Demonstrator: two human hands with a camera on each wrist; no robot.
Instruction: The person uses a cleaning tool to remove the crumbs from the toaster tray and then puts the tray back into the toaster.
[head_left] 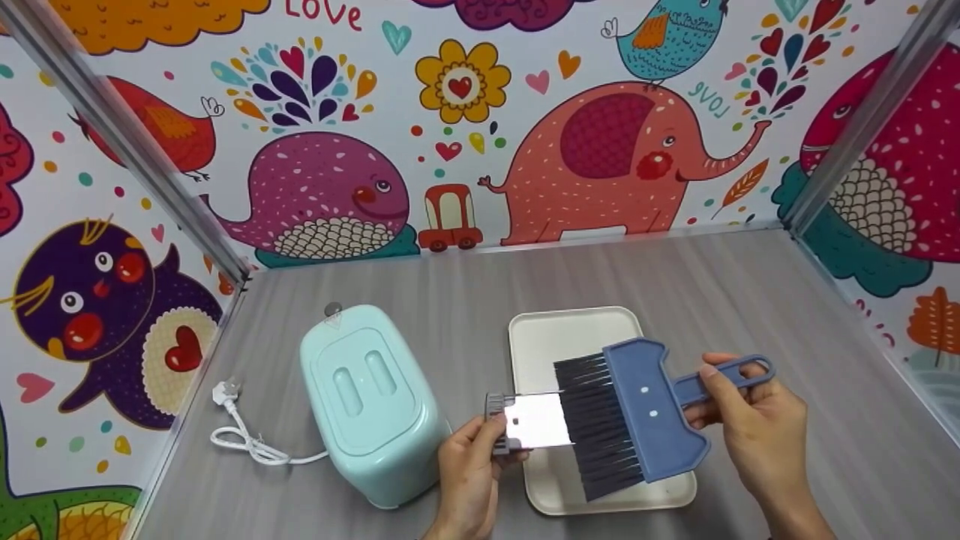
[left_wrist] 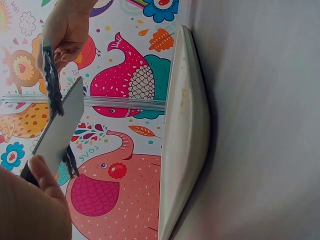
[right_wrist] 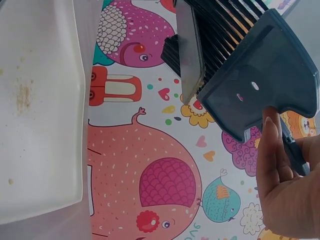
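Observation:
My left hand (head_left: 471, 459) grips a flat metal crumb tray (head_left: 536, 421) by its grey end piece, thumb on top. The plate shows edge-on and tilted in the left wrist view, with dark bristles (left_wrist: 52, 82) showing past its edges. In my right hand (head_left: 757, 431) is a blue hand brush (head_left: 652, 412), held by its looped handle. Its black bristles lie across the plate's right end in the head view. Both are held above a cream serving tray (head_left: 574, 334). Brown crumbs (right_wrist: 23, 97) are scattered on that tray in the right wrist view.
Left of the hands stands a mint-green toaster (head_left: 375, 420) with its lid on. Its white cord and plug (head_left: 225, 391) lie on the grey table (head_left: 450, 300). Printed cartoon panels (head_left: 450, 150) wall the table at the back and sides.

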